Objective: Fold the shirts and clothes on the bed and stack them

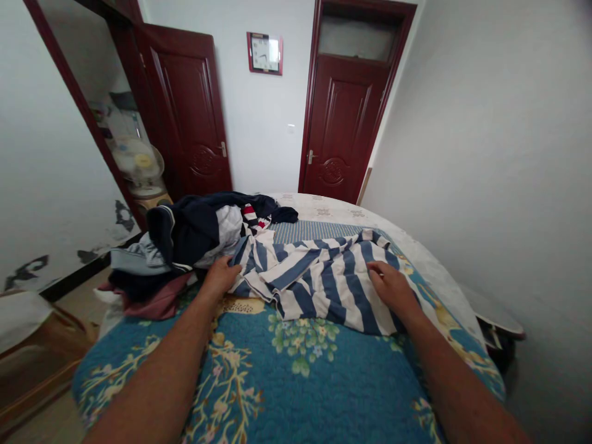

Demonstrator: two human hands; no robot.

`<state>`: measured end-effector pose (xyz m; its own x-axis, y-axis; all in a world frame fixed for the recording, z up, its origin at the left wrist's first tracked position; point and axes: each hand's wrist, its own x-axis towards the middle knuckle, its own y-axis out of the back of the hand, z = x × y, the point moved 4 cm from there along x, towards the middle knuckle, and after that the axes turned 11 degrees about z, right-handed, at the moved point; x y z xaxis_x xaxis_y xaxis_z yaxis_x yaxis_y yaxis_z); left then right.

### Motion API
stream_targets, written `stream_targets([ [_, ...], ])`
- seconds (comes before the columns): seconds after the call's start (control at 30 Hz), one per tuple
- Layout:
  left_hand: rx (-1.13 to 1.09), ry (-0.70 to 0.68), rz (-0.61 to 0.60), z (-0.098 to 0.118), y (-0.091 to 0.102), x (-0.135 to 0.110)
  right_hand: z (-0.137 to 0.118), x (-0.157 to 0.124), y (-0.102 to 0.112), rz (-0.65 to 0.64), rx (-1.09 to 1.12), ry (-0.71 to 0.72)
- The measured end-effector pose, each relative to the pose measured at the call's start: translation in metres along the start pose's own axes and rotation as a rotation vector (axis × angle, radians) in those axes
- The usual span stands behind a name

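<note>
A garment with broad blue and white stripes [319, 277] lies rumpled across the blue floral cover in front of me. At its left end, my left hand [221, 277] is closed with the cloth's edge between its fingers. My right hand [391, 287] rests over the garment's right part, fingers bent and pressed together on the fabric; its fingertips are partly hidden. Close beyond my left hand is a heap of clothes, with a dark navy garment [194, 228] on top and a dusky pink one [160, 299] underneath.
The blue floral cover [305, 394] lies over a round-edged table with a pale cloth [319, 209] showing at the far side. A wooden chair [41, 351] stands at left, a dark round-topped object [502, 330] at right. Behind are two dark red doors [185, 105] and a wall clock [265, 53].
</note>
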<state>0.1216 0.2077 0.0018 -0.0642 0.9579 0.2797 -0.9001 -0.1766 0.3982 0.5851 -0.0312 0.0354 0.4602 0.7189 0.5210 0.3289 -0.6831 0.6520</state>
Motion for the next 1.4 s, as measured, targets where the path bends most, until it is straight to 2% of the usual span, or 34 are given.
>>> stream_targets([
  [0.1, -0.003, 0.058, 0.092, 0.003, 0.0, -0.009, -0.06, -0.005, -0.027, -0.215, 0.076, 0.23],
  [0.2, -0.163, 0.046, 0.092, 0.004, -0.002, -0.015, -0.114, -0.018, -0.065, -0.403, 0.122, 0.387],
  [0.33, -0.305, 0.103, 0.062, -0.003, -0.002, -0.017, -0.161, -0.03, -0.114, -0.505, -0.042, 0.473],
  [0.43, -0.333, 0.131, 0.02, -0.007, -0.006, -0.017, -0.178, -0.034, -0.135, -0.536, -0.201, 0.492],
  [0.53, -0.353, 0.123, 0.045, -0.01, -0.009, -0.015, -0.182, -0.031, -0.142, -0.538, -0.229, 0.499],
  [0.63, -0.349, 0.103, 0.066, -0.013, -0.012, -0.012, -0.18, -0.014, -0.145, -0.56, -0.081, 0.462],
  [0.7, -0.34, 0.094, 0.079, -0.016, -0.013, -0.01, -0.177, 0.013, -0.149, -0.601, 0.105, 0.305],
  [0.77, -0.34, 0.094, 0.108, -0.018, -0.014, -0.009, -0.172, 0.05, -0.153, -0.55, 0.358, 0.032],
  [0.83, -0.341, 0.093, 0.14, -0.019, -0.013, -0.008, -0.165, 0.092, -0.151, -0.305, 0.635, -0.194],
  [0.9, -0.332, 0.084, 0.176, -0.019, -0.012, -0.008, -0.154, 0.124, -0.144, -0.014, 0.803, -0.248],
  [0.93, -0.323, 0.079, 0.193, -0.019, -0.011, -0.007, -0.147, 0.133, -0.14, 0.068, 0.825, -0.234],
  [0.97, -0.312, 0.076, 0.211, -0.018, -0.01, -0.007, -0.14, 0.136, -0.138, 0.09, 0.812, -0.209],
  [1.07, -0.245, 0.069, 0.24, -0.016, -0.009, -0.007, -0.116, 0.117, -0.13, -0.041, 0.629, -0.098],
  [1.2, 0.014, 0.004, 0.251, -0.008, -0.01, -0.01, -0.096, 0.047, -0.107, -0.117, 0.285, 0.084],
  [1.33, 0.287, -0.074, 0.231, 0.007, -0.007, -0.018, -0.111, -0.022, -0.104, -0.243, 0.16, 0.212],
  [1.4, 0.398, -0.035, 0.19, 0.011, -0.002, -0.022, -0.128, -0.043, -0.112, -0.284, 0.121, 0.284],
])
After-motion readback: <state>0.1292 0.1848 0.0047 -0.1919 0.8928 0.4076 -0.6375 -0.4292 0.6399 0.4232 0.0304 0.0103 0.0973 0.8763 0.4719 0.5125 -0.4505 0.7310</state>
